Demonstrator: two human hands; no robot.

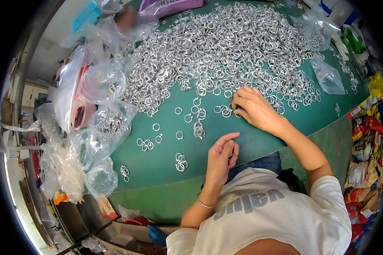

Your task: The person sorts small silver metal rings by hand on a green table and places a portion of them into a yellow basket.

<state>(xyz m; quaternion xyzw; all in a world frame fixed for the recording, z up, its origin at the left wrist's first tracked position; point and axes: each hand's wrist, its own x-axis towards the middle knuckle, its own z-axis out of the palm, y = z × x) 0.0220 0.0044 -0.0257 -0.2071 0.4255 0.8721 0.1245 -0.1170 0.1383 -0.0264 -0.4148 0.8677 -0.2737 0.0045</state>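
nearest the body, the left hand (pixel 222 155) hovers at the near edge of the green worktop (pixel 166 165), fingers curled together with something small pinched between them, too small to identify. a small cluster of metal rings (pixel 181 162) lies just left of it. farther out, the right hand (pixel 253 108) rests on the worktop, fingertips closed on loose rings (pixel 225 110) at the fringe of the big pile of rings (pixel 225 46). clear plastic bags (pixel 108 123) holding rings crowd the left side.
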